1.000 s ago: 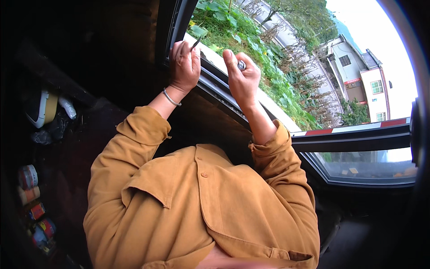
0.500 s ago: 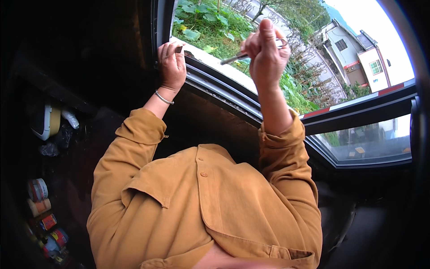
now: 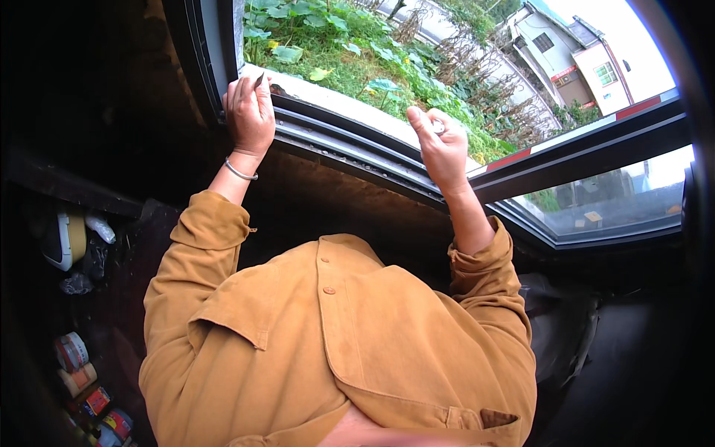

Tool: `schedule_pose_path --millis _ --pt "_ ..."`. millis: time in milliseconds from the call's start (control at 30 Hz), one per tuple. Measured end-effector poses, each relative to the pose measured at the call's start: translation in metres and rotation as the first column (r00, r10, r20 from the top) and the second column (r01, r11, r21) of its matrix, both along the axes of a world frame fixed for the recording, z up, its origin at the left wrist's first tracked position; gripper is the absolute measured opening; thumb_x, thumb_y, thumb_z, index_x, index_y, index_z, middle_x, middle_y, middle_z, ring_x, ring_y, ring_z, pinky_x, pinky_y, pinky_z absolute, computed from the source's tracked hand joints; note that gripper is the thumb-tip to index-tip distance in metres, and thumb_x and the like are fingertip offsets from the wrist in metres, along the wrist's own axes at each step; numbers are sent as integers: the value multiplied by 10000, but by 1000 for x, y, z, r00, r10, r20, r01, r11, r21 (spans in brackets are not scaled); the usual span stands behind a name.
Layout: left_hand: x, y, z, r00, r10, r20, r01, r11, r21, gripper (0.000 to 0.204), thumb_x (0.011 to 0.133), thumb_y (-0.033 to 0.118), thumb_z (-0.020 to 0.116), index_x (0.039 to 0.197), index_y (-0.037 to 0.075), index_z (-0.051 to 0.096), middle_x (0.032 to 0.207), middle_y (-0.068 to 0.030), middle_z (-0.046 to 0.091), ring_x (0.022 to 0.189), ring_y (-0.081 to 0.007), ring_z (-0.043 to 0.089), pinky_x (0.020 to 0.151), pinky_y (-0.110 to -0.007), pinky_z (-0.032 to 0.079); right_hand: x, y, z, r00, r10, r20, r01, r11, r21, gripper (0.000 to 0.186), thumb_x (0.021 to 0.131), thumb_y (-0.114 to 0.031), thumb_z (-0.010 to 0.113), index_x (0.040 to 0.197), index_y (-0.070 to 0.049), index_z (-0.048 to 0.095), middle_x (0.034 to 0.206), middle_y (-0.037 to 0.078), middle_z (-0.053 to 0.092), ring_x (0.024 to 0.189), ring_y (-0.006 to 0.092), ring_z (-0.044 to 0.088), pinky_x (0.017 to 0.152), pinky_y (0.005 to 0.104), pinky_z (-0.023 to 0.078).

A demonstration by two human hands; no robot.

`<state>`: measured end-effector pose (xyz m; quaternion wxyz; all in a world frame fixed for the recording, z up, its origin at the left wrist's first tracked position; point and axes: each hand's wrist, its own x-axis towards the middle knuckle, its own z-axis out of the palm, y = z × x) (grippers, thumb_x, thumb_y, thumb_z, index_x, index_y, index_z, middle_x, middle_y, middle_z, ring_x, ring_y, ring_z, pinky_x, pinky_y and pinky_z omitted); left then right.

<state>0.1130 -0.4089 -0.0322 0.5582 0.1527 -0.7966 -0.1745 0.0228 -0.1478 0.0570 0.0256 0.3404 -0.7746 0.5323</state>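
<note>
My left hand [image 3: 250,115], silver bangle on its wrist, is closed at the lower left corner of the black window frame [image 3: 335,130], pinching a small dark pointed piece [image 3: 259,80] that sticks up past the fingertips. My right hand [image 3: 443,149] is raised at the sill farther right, thumb up, wrapped round a silver metal tool [image 3: 439,127]; only its end shows, the rest hidden behind the fingers. The pale outer ledge [image 3: 350,108] lies just beyond the black sill tracks.
A glazed sash [image 3: 596,201] with a red-and-white strip along the frame is at the right. Outside are plants [image 3: 313,33], a path and buildings [image 3: 566,67]. At the lower left sit several tape rolls and small boxes [image 3: 93,395], a beige-and-white object [image 3: 67,238] and dark plastic bags.
My right hand rose with the metal rod, then came back down toward the sill. My left hand stayed gripping at the frame corner. The view has shifted, so the window appears farther left.
</note>
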Motion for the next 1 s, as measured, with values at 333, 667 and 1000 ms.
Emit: schedule_pose_path --millis 333,667,1000 --pt "-4 -7 -6 995 -23 -93 29 998 60 145 928 153 479 880 72 591 827 -41 627 838 -249 545 766 -360 406 60 -111 7 968 176 -181 -227 920 -319 262 853 -197 668 691 -20 562 541 32 456 515 70 379 458 230 325" --pt "0 0 -1 1000 25 -10 -25 999 25 249 965 179 419 860 34 592 826 -55 631 833 -259 545 763 -366 423 12 -7 23 999 52 -8 -51 998 20 332 876 -243 642 632 -40 547 534 -58 383 526 25 312 449 216 263" --pt "1 -5 -8 994 9 -107 -6 1000 26 82 890 115 500 873 57 556 831 -84 576 840 -283 529 755 -385 395 59 -123 -5 978 208 23 -209 969 132 331 878 -305 634 711 -20 605 489 -19 433 467 32 351 404 231 288"
